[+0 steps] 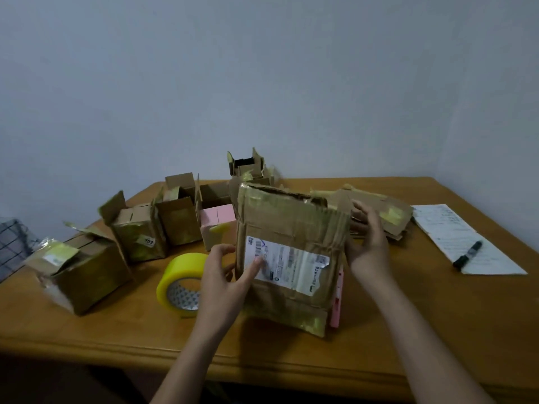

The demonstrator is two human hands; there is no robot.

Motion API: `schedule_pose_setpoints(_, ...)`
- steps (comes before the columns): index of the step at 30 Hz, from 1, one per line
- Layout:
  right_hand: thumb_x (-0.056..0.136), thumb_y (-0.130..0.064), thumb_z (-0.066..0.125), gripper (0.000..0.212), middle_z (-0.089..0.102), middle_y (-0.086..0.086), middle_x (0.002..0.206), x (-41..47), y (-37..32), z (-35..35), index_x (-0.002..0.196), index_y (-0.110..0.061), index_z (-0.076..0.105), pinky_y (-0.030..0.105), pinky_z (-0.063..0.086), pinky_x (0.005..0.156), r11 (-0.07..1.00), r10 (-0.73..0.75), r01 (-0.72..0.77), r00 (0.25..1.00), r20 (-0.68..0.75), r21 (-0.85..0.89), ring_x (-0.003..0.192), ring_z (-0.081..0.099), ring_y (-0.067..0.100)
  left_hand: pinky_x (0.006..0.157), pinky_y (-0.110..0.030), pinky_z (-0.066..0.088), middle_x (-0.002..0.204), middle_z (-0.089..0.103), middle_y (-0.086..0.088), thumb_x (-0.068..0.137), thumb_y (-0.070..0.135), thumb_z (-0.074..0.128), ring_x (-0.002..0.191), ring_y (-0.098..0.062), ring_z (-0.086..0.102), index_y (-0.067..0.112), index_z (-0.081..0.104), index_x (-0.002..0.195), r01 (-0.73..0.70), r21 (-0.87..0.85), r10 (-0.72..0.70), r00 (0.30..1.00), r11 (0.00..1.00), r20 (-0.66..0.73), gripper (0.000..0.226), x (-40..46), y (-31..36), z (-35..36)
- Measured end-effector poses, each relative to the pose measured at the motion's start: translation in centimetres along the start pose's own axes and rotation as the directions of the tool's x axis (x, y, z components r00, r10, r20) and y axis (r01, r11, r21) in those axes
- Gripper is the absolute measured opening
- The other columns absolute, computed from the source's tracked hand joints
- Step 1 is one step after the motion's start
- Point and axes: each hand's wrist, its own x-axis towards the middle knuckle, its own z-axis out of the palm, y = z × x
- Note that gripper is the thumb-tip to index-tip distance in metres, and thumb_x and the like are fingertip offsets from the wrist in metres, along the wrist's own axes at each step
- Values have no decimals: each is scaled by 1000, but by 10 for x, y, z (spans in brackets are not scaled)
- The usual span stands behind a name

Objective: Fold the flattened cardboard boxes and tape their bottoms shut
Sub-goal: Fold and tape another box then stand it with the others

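Head camera, what do you see?

— Two hands with one cardboard box (287, 249) between them, at the middle of the tabletop (408, 301), close to the front edge. It stands tall and looks mostly flat, with a white label on the side facing us. A pink piece sticks out behind its right side; I cannot tell what it is.

— How are the hands holding it?

— Left hand (226, 275) pinches the box's left edge, thumb on the label, fingers curled behind. Right hand (369, 243) is on the box's right edge with its fingers fairly straight, so I think it only presses or steadies.

— Where is the tape?

— Yellow tape roll (182, 282) stands on its edge just left of that box, partly behind the left hand. Nobody holds it.

— How much is done?

— I think a good part. A row of folded boxes (140, 228) stands along the left side, running to the back edge. One more sits at the back. Their top flaps are open. I cannot see their bottoms, so I cannot say they are taped.

— What is left?

— This box needs opening up and taping, I guess. A pile of flat boxes (376, 212) waits behind the right hand, near the back edge.

— Anything else?

— A sheet of paper (466, 240) with a black marker (468, 254) on it, by the right edge.
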Motion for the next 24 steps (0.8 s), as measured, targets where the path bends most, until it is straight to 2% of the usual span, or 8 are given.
schedule_pose_setpoints(3,87,-59,56,18,62,-36,109,-14,-20,-9,104,-62,62,24,52,84,991,18,-33,993,114,130,109,58,-6,87,-48,58,130,52,8,72,66,64,126,-20,53,34,47,114,-49,141,52,999,989,-16,55,2,4,2)
schedule_pose_setpoints(6,78,-80,38,34,44,-53,121,-25,-28,-13,111,-78,45,12,37,93,1000,-9,12,956,294,-8,116,36,-29,96,-31,53,134,45,26,80,51,66,125,1,51,60,26,127,-131,-49,133,990,990,49,62,2,17,7)
schedule_pose_setpoints(8,70,-91,38,61,33,-38,145,-27,-28,-12,128,-71,37,20,33,104,992,-21,67,927,374,-109,136,27,-13,89,-11,49,127,42,46,84,43,64,116,20,47,70,18,130,-166,-121,174,983,979,62,71,3,24,9)
schedule_pose_setpoints(10,69,-91,39,70,26,-24,155,-26,-29,-11,134,-65,36,24,30,104,977,-23,99,930,367,-190,142,23,-3,86,-7,48,130,43,43,85,39,63,117,20,47,69,20,132,-205,-165,214,976,965,37,71,7,28,7)
schedule_pose_setpoints(14,92,-62,36,57,43,-11,148,-19,-26,-13,137,-32,52,38,35,113,971,-27,85,966,256,-222,136,35,1,94,-36,52,144,41,4,90,42,65,125,-13,52,74,32,126,-238,-144,242,970,960,10,58,10,31,0)
schedule_pose_setpoints(17,92,-67,35,36,51,-27,131,-21,-29,-11,115,-51,58,13,42,95,987,-7,52,959,284,-153,114,46,-17,85,-20,52,136,43,11,87,47,60,120,-1,49,78,37,115,-233,-113,237,971,966,31,47,8,33,1)
schedule_pose_setpoints(20,88,-66,50,24,60,-27,108,-23,-32,-5,98,-50,64,11,46,83,990,-54,93,946,318,-109,105,57,-6,75,-4,48,129,39,23,87,44,61,117,11,44,78,43,104,-221,-119,229,972,968,54,42,2,32,6)
schedule_pose_setpoints(24,90,-50,52,15,60,-32,103,-21,-32,-6,95,-44,65,6,43,82,988,-106,132,954,281,-74,103,56,-8,91,-17,50,140,39,27,89,47,63,127,7,44,67,53,96,-214,-148,218,976,965,5,23,4,31,7)
